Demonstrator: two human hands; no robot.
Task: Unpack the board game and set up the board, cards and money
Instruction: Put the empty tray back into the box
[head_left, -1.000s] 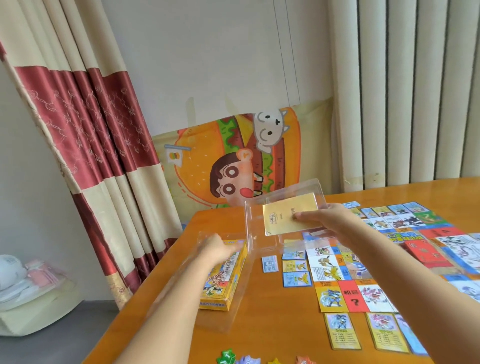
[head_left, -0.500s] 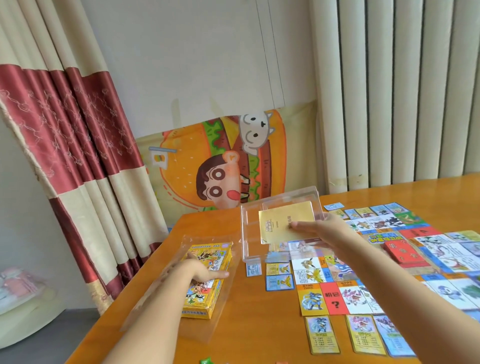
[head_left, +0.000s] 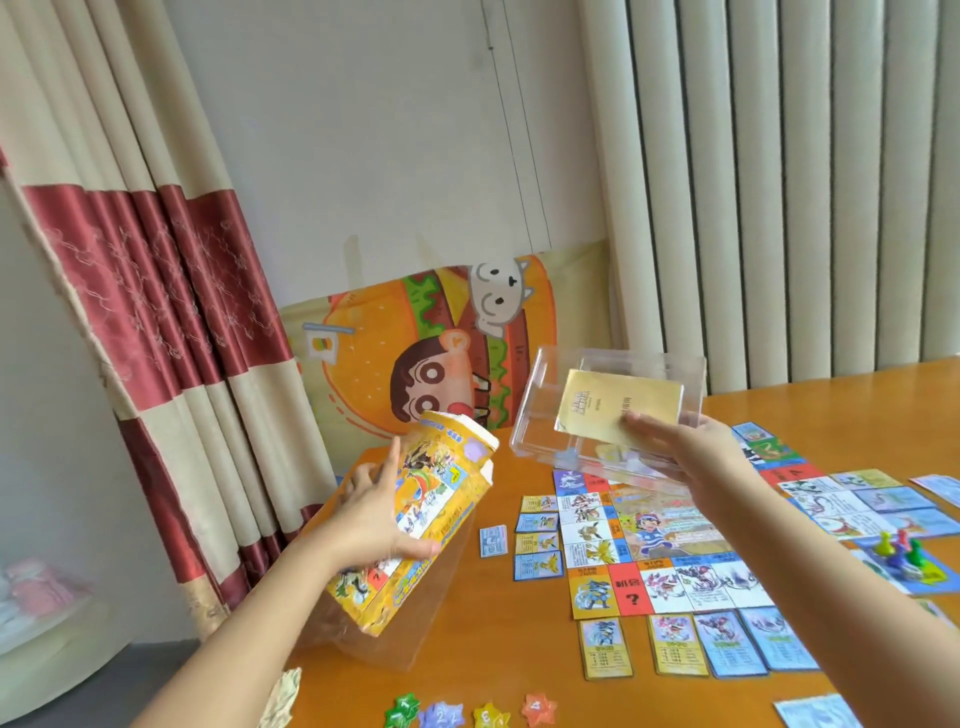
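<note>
My left hand (head_left: 376, 514) grips the yellow game box (head_left: 423, 525) and holds it tilted above the table's left side, over a clear plastic sleeve (head_left: 415, 623). My right hand (head_left: 680, 457) holds up a clear plastic tray (head_left: 545, 415) with a gold booklet (head_left: 608, 402) pressed against it by the thumb. The game board (head_left: 670, 525) lies flat on the wooden table (head_left: 467, 660), with property cards (head_left: 537, 545) laid in rows around it.
Several star-shaped numbered tokens (head_left: 467, 714) lie at the near edge. Coloured pawns (head_left: 896, 545) stand on the board's right. A cartoon burger cushion (head_left: 431, 358) leans behind the table; curtains hang at left, blinds at right.
My left hand has lifted the yellow box off the table and tilted it up. The clear tray with the booklet stays raised in my right hand, now turned more upright.
</note>
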